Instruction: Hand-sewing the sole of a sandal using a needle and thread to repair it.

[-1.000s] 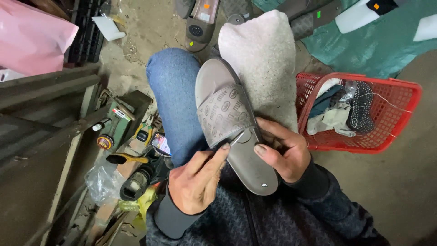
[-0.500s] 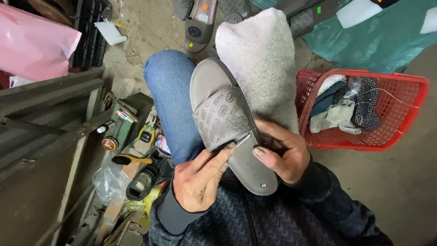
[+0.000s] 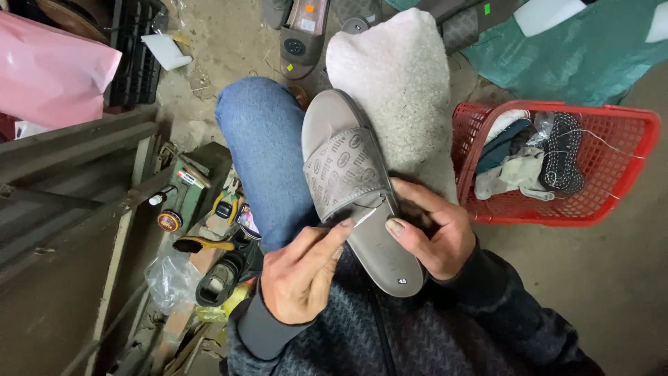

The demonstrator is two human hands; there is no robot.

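Centre of the frame: grey slide sandal (image 3: 362,202), sole down across the lap, toe toward the top, heel toward the bottom, propped on a fleecy white cloth (image 3: 400,83) draped over the right knee, probably to keep it steady and off the dirty floor. Right hand (image 3: 431,233) clamped round the sandal's right edge just below the strap, thumb laid on the footbed, bracing it. Left hand (image 3: 303,275) closed to a narrow pinch on a thin needle-like tool (image 3: 362,218), tip at the strap's lower seam; hard to tell whether thread follows.

Left of centre, blue-jeaned left knee (image 3: 268,160) hemming in the sandal's left edge. Right of frame, red mesh basket (image 3: 626,167) with rags, close beside the right wrist: little room there. Lower left, clutter of tins, brush (image 3: 202,244) and a small shoe (image 3: 219,278) on the floor. Upper centre, another sandal (image 3: 303,35), well apart. Freest room: upward, beyond the toe.
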